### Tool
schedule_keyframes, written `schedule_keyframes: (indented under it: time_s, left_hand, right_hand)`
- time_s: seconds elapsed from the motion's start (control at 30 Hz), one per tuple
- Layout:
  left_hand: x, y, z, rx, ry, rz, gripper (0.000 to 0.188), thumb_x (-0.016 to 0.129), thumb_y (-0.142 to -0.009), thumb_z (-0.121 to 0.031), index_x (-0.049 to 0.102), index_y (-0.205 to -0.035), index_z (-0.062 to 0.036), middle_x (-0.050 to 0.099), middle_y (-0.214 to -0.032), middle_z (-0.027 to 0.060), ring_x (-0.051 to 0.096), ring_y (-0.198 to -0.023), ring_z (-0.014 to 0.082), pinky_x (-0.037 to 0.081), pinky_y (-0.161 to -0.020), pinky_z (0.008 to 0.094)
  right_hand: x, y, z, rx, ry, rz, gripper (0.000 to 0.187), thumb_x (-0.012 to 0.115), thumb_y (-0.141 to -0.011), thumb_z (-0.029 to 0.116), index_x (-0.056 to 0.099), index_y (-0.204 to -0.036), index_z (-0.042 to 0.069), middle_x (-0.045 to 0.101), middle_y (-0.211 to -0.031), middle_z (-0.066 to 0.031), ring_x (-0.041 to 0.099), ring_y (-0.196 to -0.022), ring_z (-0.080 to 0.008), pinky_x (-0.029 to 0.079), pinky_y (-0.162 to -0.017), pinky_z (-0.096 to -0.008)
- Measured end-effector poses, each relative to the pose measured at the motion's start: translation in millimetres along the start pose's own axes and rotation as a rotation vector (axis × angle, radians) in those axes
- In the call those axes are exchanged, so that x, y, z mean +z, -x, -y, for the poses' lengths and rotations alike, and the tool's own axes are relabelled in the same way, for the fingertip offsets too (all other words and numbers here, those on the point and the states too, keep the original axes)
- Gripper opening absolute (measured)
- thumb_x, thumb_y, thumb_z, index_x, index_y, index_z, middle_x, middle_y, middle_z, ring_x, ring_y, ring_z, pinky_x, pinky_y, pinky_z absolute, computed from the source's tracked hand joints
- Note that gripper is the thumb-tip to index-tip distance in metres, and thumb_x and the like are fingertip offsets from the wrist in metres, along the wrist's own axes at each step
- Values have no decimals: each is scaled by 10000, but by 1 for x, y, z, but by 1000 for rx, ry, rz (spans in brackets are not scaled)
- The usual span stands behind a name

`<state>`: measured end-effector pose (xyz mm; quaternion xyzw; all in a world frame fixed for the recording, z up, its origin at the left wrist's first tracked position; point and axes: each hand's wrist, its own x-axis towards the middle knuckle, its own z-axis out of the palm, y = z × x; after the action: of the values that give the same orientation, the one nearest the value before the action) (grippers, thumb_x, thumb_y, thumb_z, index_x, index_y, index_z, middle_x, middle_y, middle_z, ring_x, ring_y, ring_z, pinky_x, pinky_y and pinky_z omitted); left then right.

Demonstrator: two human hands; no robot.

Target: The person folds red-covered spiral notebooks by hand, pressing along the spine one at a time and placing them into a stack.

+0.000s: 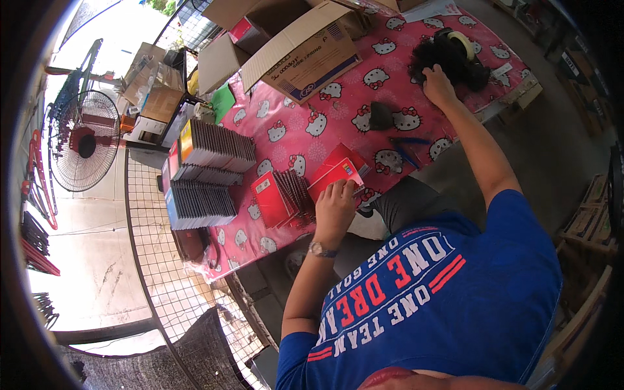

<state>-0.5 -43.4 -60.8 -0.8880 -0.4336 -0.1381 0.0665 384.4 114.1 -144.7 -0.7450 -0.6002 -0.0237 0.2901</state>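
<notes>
My left hand, with a watch on its wrist, has its fingers curled on the near edge of a red notebook. Another red cover shows just behind it. A fanned stack of red notebooks with dark bound edges sits to the left of that hand. Stretched out to the far right, my right hand has its fingers closed at the edge of a black tangled, stringy heap. What those fingertips pinch is too small to make out. A roll of tape rests by the heap.
Tall stacks of notebooks stand at the table's left side. An open cardboard box is at the back. Blue-handled pliers and a dark lump lie on the pink patterned tablecloth. A fan stands left, beyond wire mesh.
</notes>
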Motion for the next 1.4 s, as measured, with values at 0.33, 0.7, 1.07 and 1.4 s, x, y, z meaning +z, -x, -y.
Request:
schedule_keyframes:
  time_s: [0.33, 0.7, 1.07, 1.4]
  left_hand:
    - [-15, -46, 26, -202, 10, -11, 281, 536, -882, -138, 555, -1156, -75, 620, -1045, 129, 570, -1019, 321, 402, -922, 467]
    - [-7, -46, 16, -183, 50, -158, 224, 545, -905, -141, 548, -1108, -48, 603, -990, 130, 561, -967, 320, 391, -922, 460]
    - [-9, -42, 21, -87, 164, -135, 214, 575, -884, -105, 567, -1089, -46, 610, -959, 115, 571, -952, 304, 399, -897, 435]
    - [-18, -41, 7, -120, 161, -112, 272, 607, -867, -121, 554, -1125, -49, 613, -991, 119, 572, -973, 302, 390, -925, 435]
  right_hand:
    - [-25, 74, 120, -26, -997, 425, 290, 510, -917, 179, 621, -1140, 30, 661, -1093, -144, 628, -1034, -295, 471, -892, -398]
    - [-56, 131, 192, -329, -1003, 413, 367, 504, -986, 238, 573, -1291, 46, 591, -1255, -172, 554, -1181, -297, 439, -989, -378]
    - [-73, 88, 185, -608, -1009, 530, 274, 598, -846, -70, 688, -1075, 52, 601, -961, -100, 627, -879, -208, 503, -768, -308]
    - [-101, 88, 195, -486, -689, 787, 355, 606, -907, 156, 502, -1237, 79, 634, -975, -152, 636, -943, -351, 517, -758, -423]
